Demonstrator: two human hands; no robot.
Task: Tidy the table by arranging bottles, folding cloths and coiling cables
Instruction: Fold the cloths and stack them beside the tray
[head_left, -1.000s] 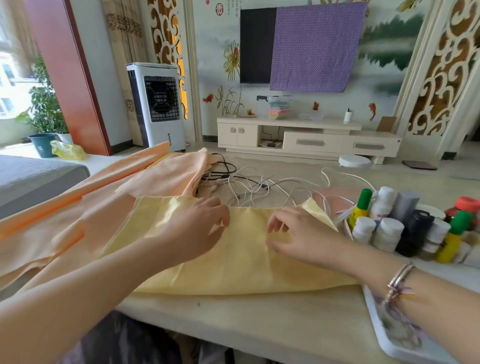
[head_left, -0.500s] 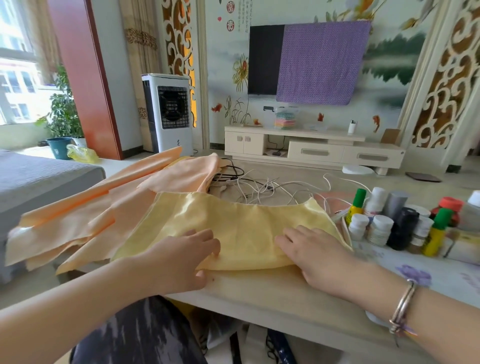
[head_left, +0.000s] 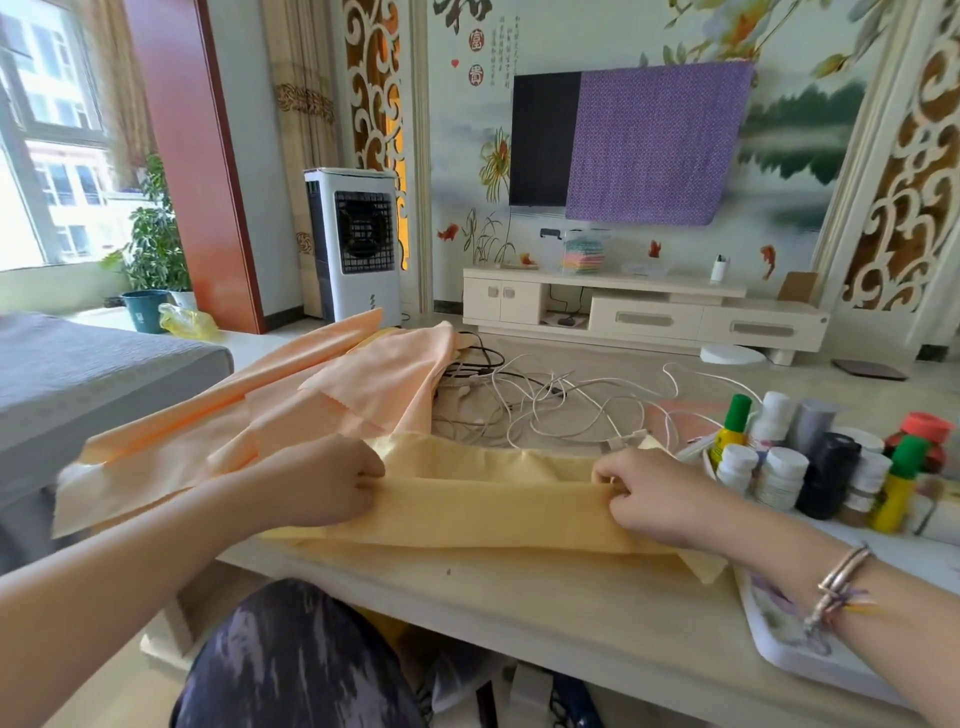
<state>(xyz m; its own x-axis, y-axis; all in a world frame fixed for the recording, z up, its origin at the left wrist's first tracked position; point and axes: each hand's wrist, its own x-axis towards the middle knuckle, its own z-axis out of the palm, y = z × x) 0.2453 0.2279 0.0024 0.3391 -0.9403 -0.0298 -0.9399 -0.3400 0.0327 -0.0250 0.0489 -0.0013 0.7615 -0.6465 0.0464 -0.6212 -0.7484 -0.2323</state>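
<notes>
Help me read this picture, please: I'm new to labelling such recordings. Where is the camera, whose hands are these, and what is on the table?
There is no machine here. The camera sits on a person's head and looks forward and down, so the two arms reaching in are the wearer's own. The left hand and the right hand each pinch a folded edge of the yellow cloth, which is being folded on the table. Peach cloths lie left of it, tangled cables lie behind, and bottles stand grouped on the right, beside a white tray.
</notes>
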